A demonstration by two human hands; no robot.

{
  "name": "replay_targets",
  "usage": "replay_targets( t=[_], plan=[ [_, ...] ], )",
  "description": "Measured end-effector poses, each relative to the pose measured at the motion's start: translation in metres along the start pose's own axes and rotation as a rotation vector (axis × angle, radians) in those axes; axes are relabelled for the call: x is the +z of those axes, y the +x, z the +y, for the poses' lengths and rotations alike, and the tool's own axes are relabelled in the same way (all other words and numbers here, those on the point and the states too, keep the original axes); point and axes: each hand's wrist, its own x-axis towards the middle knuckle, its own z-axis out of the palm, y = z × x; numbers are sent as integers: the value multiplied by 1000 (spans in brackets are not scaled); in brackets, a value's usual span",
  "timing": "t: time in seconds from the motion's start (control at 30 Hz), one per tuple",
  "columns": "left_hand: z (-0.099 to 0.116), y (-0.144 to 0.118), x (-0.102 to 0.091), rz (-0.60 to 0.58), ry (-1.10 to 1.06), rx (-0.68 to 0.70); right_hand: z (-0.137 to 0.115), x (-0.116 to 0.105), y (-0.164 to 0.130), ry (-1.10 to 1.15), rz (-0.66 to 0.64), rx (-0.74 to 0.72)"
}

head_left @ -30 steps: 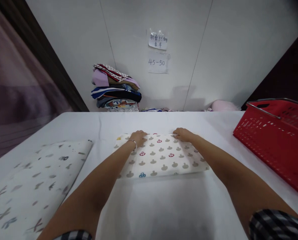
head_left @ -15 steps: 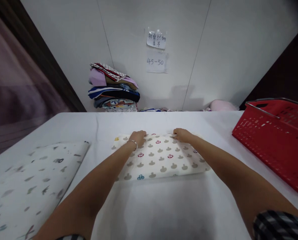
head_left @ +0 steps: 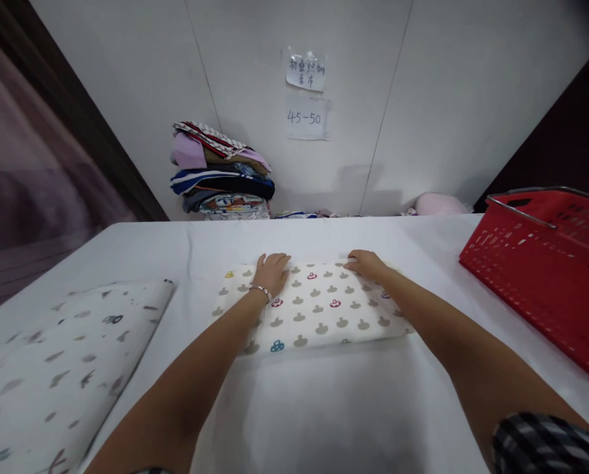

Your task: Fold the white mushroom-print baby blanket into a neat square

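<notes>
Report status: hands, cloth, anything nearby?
Left hand and right hand flat on the far edge of the folded cloth. Red basket right, second cloth left, both apart.

View: single head camera, no second view
Facing: forward and down across the table (head_left: pixel 324 408) toward the wall (head_left: pixel 423 99)
Nearness: arm's reach of the cloth (head_left: pixel 314 309)

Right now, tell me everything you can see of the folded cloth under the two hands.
The folded cloth is a cream fabric printed with rows of small grey-brown motifs and a few red, blue and yellow ones. It looks soft and lies flat as a neat rectangle of several layers on the white table, in the middle. The left hand rests flat, palm down, near its far edge; the right hand rests at the far edge too. Both forearms cross above it.
</notes>
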Motion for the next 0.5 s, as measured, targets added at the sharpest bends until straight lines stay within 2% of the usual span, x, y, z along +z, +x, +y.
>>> replay_targets(
  t=[0.07,0.17,0.27,0.4,0.5],
  plan=[
    [0,-6,2,-67,6,21,12,2,-9,-41,57,-5],
    [-2,-11,7,-201,-5,-22,36,12,-24,-92,135,43],
    [-5,-12,12,-241,4,-33,54,21,-31,-86,176,126],
    [-5,-8,13,-248,18,-34,53,22,-30,-102,149,160],
    [-2,-8,9,-262,20,-38,49,20,-37,-135,199,175]
  ],
)
